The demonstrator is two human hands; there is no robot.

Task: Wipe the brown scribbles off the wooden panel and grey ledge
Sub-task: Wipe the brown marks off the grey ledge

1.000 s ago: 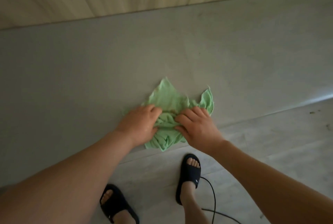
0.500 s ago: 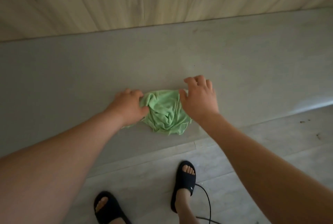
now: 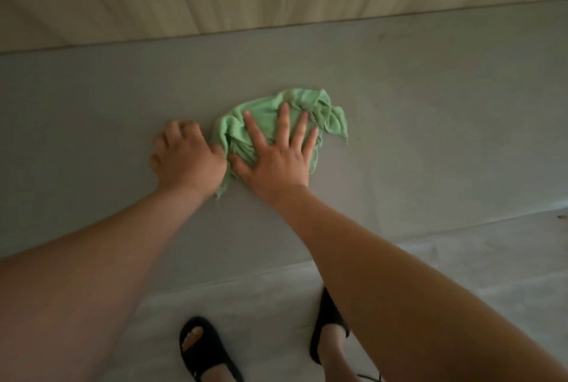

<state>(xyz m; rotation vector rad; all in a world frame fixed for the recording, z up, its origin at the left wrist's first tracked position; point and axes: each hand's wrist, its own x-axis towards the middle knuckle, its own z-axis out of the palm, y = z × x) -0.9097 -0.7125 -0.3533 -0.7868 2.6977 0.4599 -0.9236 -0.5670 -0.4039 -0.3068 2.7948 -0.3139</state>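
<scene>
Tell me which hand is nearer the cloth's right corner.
Right. The right hand lies flat on the cloth, fingers spread just short of that corner. The left hand sits curled on the ledge at the cloth's opposite, left edge.

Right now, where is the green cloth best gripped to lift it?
Probably the rumpled far-right flap of the green cloth, pinched from the right: it pokes out past the right hand, which presses the rest flat on the grey ledge.
</scene>
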